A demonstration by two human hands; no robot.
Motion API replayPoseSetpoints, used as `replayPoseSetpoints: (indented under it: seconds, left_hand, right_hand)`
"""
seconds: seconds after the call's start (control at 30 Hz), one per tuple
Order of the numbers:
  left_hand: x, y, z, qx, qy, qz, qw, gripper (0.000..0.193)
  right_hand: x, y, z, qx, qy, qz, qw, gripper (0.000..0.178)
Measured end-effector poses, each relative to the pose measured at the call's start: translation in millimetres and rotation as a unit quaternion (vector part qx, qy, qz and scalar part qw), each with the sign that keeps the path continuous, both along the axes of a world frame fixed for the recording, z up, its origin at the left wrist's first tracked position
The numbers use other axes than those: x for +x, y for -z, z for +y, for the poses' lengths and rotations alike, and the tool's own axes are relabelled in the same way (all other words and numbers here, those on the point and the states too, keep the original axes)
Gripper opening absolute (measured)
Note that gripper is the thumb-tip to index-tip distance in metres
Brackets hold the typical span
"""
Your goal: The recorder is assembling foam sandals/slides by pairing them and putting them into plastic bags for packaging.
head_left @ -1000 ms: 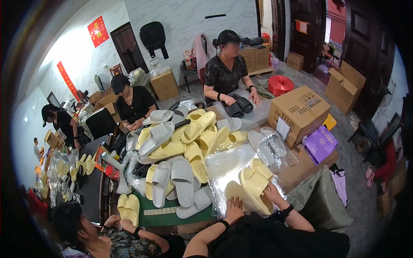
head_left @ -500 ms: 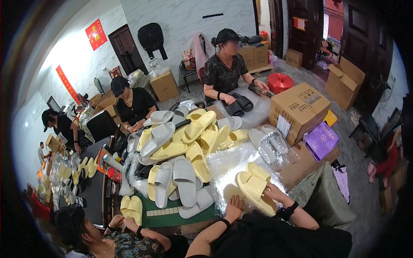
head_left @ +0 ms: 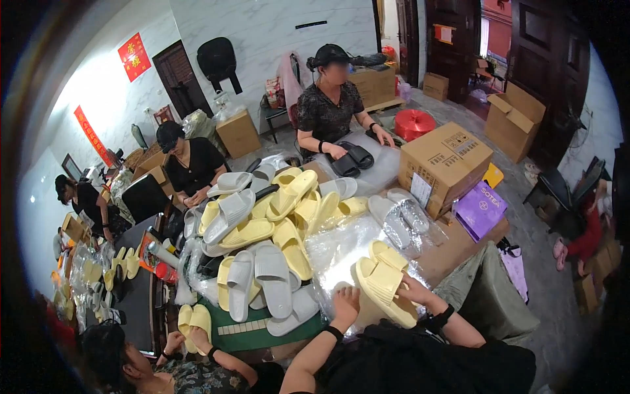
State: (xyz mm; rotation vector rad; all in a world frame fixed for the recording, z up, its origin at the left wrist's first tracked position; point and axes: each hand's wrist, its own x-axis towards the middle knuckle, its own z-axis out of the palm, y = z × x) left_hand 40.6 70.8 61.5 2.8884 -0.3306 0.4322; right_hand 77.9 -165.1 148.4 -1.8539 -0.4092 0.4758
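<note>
Yellow slippers (head_left: 379, 282) over clear plastic (head_left: 333, 253), right hand (head_left: 414, 289) clamped on their right side; left hand (head_left: 346, 306) palm-down on the plastic, fingers slightly apart. Best hold both slippers aligned, plastic pressed flat.

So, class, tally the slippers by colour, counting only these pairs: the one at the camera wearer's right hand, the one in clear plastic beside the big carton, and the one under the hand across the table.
Yellow slippers: 2
Grey slippers: 2
Black slippers: 2
Total: 6
</note>
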Motion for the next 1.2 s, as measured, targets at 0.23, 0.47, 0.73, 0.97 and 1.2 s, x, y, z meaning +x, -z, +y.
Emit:
replayPoseSetpoints:
  seconds: [0.23, 0.47, 0.73, 0.97, 1.2]
  left_hand:
    - [8, -6, 7, -0.065, -0.032, 0.06, 0.996, 0.018]
    - [-14, 18, 28, 0.066, 0.132, 0.186, 0.971, 0.06]
    - [-24, 17, 39, 0.163, 0.161, 0.196, 0.954, 0.054]
    - [-14, 13, 27, 0.147, 0.172, 0.242, 0.943, 0.042]
    - [-4, 1, -6, 0.062, 0.059, 0.207, 0.975, 0.041]
  right_hand:
    - [2, -19, 1, 0.012, 0.013, 0.041, 0.999, 0.049]
    - [4, 5, -1, 0.039, -0.003, 0.002, 0.999, 0.051]
    - [6, 6, 1, 0.012, -0.005, -0.01, 1.0, 0.052]
    - [16, 12, -4, 0.16, 0.099, 0.054, 0.981, 0.046]
    - [18, -46, -25, 0.144, 0.021, 0.047, 0.988, 0.041]
